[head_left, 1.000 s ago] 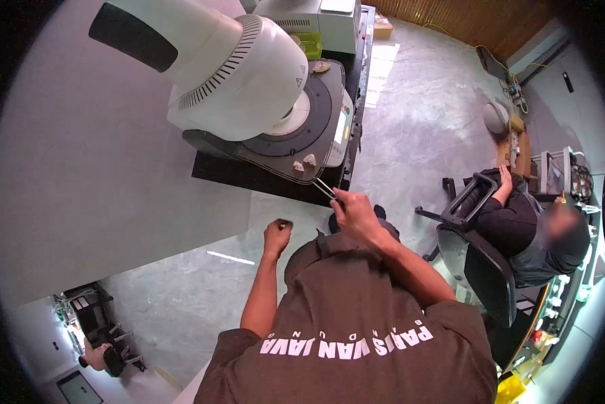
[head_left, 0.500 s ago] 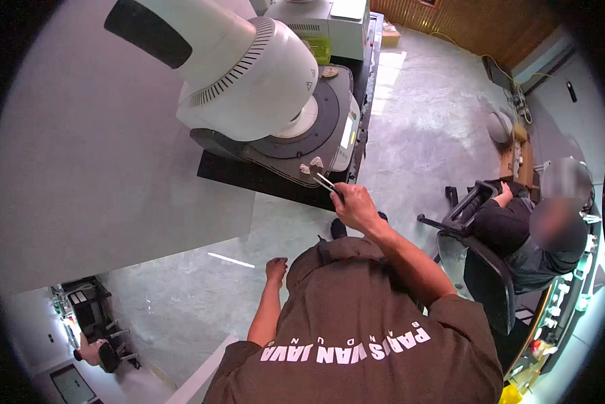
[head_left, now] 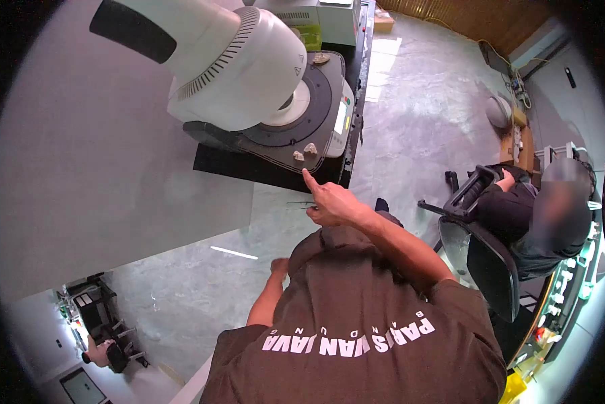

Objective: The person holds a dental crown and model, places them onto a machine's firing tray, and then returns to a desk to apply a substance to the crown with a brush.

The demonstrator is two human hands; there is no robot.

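Observation:
My right hand [head_left: 333,204] is at the front edge of a large white furnace-like machine [head_left: 248,74], index finger stretched out just below two small pale pieces. Its other fingers are curled around thin dark tweezers [head_left: 300,203], whose tips point left. One pale piece [head_left: 298,155] and a second pale piece [head_left: 310,148] lie on the machine's grey base plate [head_left: 275,153]. A third, browner piece [head_left: 321,58] rests on the plate's far corner. My left hand [head_left: 280,265] hangs low beside my lap, its fingers mostly hidden.
The machine stands on a black table [head_left: 248,174], its round dark platform under the raised white head. A small display [head_left: 341,118] faces right. Beyond is another white device [head_left: 329,23]. A seated person [head_left: 511,205] in an office chair [head_left: 487,269] is at right; a grey partition is left.
My right hand has turned and drawn slightly left, with the index finger now extended and the tweezers swung away from the pale pieces. My left hand has sunk behind my leg.

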